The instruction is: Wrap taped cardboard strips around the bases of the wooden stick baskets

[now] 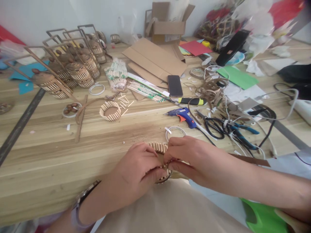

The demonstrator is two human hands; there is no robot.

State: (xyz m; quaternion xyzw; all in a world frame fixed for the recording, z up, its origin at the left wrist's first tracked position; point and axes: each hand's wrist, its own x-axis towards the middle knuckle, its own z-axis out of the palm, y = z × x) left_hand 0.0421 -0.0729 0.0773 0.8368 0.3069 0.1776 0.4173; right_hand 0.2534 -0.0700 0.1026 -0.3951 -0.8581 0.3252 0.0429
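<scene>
A pale, grained wooden table (pixel 60 155) fills the frame. At lower centre, the left hand (pixel 136 171) and right hand (pixel 194 158) meet, fingers curled and pinching a small round stick basket (pixel 160 148) of short ribbed wooden slats between them.

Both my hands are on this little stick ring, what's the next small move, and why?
I'd guess: press the rim firm with the right hand while the left hand steadies the stick ring. Both hands pinch it together, upright sticks show on its far side, and the glue gun lies set down beyond them.
</scene>
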